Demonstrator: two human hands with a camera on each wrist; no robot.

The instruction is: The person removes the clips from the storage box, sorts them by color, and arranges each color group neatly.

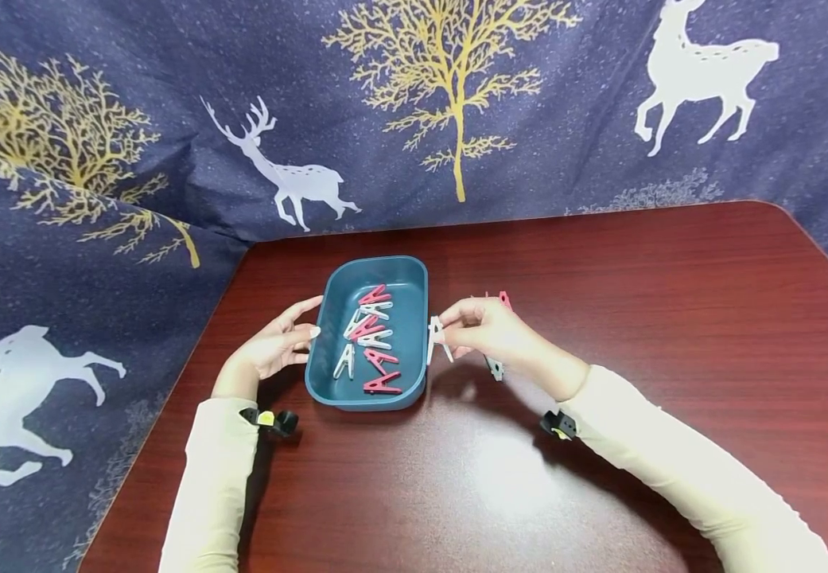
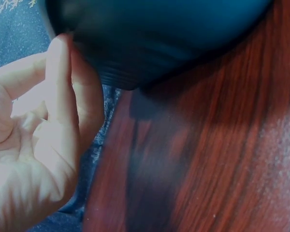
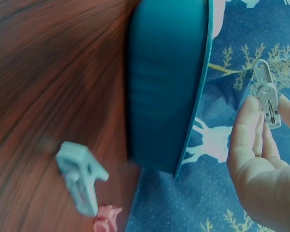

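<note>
One blue-green box (image 1: 410, 354), open at the top: standing on the dark red wooden table (image 1: 643, 318), its long sides running from near to far. Contents: red and white clothespins (image 1: 382, 384), lying in a loose column along the box floor, pointing various ways. One right hand (image 1: 491, 328): pinching a single white clothespin (image 1: 436, 337) between thumb and fingertips, this piece sitting at the tips, leftward of the hand. Governing relation: the held piece is hanging just beside the box's right long rim, its legs spreading toward the person, its long axis running roughly along that rim; in the right wrist view it is showing above rim level and apart from the wall, with the opening lying just to its left. Of the two hands, the right is standing nearer to this rim. One left hand (image 1: 275, 344): holding the box at the opposite long side, thumb resting on the rim, fingers bearing on the outer wall. Further stock: one pale clothespin (image 3: 79, 176) and one red clothespin (image 3: 107, 218), lying on the table to the right of the box, partly screened by the right hand in the head view; any others there are remaining uncountable.
</note>
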